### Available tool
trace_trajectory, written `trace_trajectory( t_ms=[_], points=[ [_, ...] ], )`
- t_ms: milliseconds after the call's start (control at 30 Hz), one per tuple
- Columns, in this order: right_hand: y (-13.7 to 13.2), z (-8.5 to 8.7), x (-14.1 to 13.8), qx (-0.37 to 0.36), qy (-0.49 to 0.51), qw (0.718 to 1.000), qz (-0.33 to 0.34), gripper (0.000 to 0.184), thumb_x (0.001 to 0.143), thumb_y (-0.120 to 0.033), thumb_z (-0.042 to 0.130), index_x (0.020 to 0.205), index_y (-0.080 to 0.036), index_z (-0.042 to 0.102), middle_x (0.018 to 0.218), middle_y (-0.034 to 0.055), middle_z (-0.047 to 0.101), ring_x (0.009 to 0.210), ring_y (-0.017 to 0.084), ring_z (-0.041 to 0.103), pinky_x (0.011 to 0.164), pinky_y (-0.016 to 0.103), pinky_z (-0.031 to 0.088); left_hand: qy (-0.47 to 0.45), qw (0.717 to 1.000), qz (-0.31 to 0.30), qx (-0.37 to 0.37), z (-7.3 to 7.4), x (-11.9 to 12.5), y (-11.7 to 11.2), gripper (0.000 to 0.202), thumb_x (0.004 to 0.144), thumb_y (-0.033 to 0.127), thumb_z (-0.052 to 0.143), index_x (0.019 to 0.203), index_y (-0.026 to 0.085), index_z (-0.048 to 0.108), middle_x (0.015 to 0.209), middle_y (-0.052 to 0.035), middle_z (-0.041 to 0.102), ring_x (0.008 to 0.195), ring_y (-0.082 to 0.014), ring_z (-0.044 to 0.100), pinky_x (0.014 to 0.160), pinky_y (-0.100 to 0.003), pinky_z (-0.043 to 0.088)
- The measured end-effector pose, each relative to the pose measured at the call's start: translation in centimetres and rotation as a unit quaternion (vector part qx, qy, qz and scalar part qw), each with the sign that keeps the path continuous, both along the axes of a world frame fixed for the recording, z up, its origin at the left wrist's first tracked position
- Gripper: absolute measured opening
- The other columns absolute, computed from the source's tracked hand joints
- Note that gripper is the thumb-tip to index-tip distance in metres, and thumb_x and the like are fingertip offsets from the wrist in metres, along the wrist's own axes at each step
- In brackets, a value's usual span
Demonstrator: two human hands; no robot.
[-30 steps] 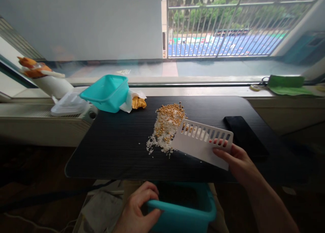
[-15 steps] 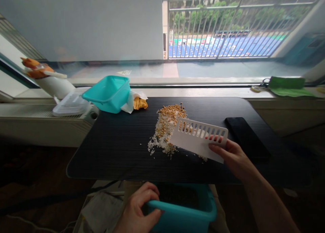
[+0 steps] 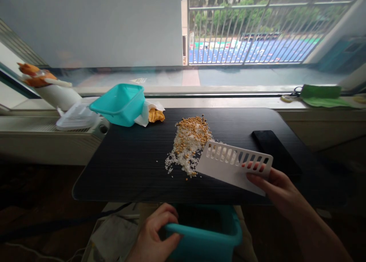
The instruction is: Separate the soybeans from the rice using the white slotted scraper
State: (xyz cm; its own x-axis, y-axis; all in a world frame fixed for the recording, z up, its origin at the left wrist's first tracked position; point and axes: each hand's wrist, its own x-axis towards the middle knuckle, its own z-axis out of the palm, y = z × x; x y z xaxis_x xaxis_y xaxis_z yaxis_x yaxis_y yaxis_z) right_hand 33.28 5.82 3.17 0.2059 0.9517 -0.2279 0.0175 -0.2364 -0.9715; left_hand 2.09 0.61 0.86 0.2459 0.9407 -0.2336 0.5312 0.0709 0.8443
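White scraper [image 3: 225, 168] tilted beside grains [image 3: 188, 140], teal tub [image 3: 206, 240] below.

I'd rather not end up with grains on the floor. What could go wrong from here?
1. The pile of beans and rice has loose grains on its left fringe. The teal bin, held by the left hand below the table edge, barely reaches that far, so some may miss it.
2. The white scraper in the right hand is slotted, so rice might slip through.
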Motion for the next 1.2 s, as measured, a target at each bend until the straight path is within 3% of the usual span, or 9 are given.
trace_trajectory(
  t_ms=[133,267,467,567,633,767,833,1200],
  points=[
    [-0.4,0.4,0.0,-0.017,0.005,1.000,0.003,0.035,0.063,-0.049,0.085,0.088,-0.026,0.080,0.091,0.0027,0.079,0.085,0.023,0.071,0.078,0.029,0.055,0.001,1.000,0.000,0.003,-0.1,0.1,0.1,0.016,0.065,0.005,0.060,0.061,0.020,0.065,0.082,-0.0013,0.067,0.080,-0.0181,0.068,0.073,-0.020,0.050],
    [-0.8,0.4,-1.3,-0.016,-0.005,0.999,0.042,0.038,0.066,-0.052,0.081,0.091,-0.023,0.080,0.094,0.0059,0.079,0.089,0.028,0.071,0.081,0.036,0.056,-0.004,0.999,0.023,0.022,0.0,-0.6,0.1,0.013,0.067,0.009,0.061,0.061,0.020,0.066,0.080,-0.0013,0.068,0.078,-0.0188,0.068,0.070,-0.021,0.052],
    [-0.4,-1.0,-5.3,0.017,-0.004,0.976,0.217,0.029,0.084,-0.045,0.067,0.099,-0.024,0.079,0.101,0.0051,0.079,0.096,0.028,0.071,0.088,0.038,0.055,0.024,0.996,0.079,0.046,0.0,-3.4,-0.1,0.007,0.069,0.017,0.068,0.062,0.020,0.068,0.079,-0.0023,0.070,0.077,-0.0206,0.069,0.068,-0.021,0.054],
    [-0.5,-1.3,-5.6,0.001,0.005,0.960,0.279,0.028,0.087,-0.042,0.064,0.103,-0.023,0.078,0.101,0.0046,0.079,0.095,0.028,0.072,0.087,0.039,0.057,0.029,0.994,0.080,0.066,0.1,-4.4,-0.2,0.009,0.069,0.016,0.067,0.061,0.020,0.067,0.077,-0.0021,0.070,0.074,-0.0201,0.069,0.067,-0.021,0.054],
    [-0.8,-1.1,-4.9,-0.004,0.009,0.965,0.263,0.026,0.085,-0.042,0.068,0.100,-0.024,0.079,0.098,0.0044,0.079,0.093,0.028,0.072,0.085,0.037,0.057,0.030,0.995,0.071,0.066,0.2,-4.3,-0.3,0.012,0.070,0.015,0.067,0.060,0.020,0.066,0.078,-0.0021,0.070,0.074,-0.0194,0.069,0.068,-0.020,0.053],
    [-1.5,-0.2,-2.8,0.017,-0.021,0.997,0.078,0.027,0.074,-0.047,0.078,0.090,-0.026,0.080,0.095,0.0038,0.079,0.098,0.030,0.070,0.092,0.037,0.053,0.019,0.998,0.050,0.044,0.4,-2.9,-0.1,0.013,0.070,0.011,0.066,0.060,0.020,0.065,0.080,-0.0010,0.068,0.076,-0.0179,0.069,0.070,-0.019,0.052],
    [-1.7,0.1,-2.2,0.019,-0.035,0.999,0.022,0.032,0.069,-0.051,0.080,0.089,-0.026,0.080,0.097,0.0043,0.079,0.102,0.032,0.068,0.095,0.040,0.051,0.013,0.999,0.039,0.035,0.3,-2.2,-0.1,0.015,0.070,0.008,0.065,0.061,0.020,0.065,0.081,-0.0004,0.068,0.078,-0.0175,0.069,0.071,-0.019,0.051],
    [-1.4,-0.1,-1.4,0.006,-0.044,0.999,0.010,0.039,0.065,-0.055,0.080,0.088,-0.025,0.080,0.097,0.0065,0.079,0.102,0.036,0.068,0.095,0.046,0.052,0.013,0.999,0.024,0.035,0.4,-1.0,0.0,0.015,0.068,0.008,0.064,0.061,0.020,0.067,0.081,-0.0013,0.069,0.077,-0.0187,0.070,0.069,-0.021,0.052]
  ],
)
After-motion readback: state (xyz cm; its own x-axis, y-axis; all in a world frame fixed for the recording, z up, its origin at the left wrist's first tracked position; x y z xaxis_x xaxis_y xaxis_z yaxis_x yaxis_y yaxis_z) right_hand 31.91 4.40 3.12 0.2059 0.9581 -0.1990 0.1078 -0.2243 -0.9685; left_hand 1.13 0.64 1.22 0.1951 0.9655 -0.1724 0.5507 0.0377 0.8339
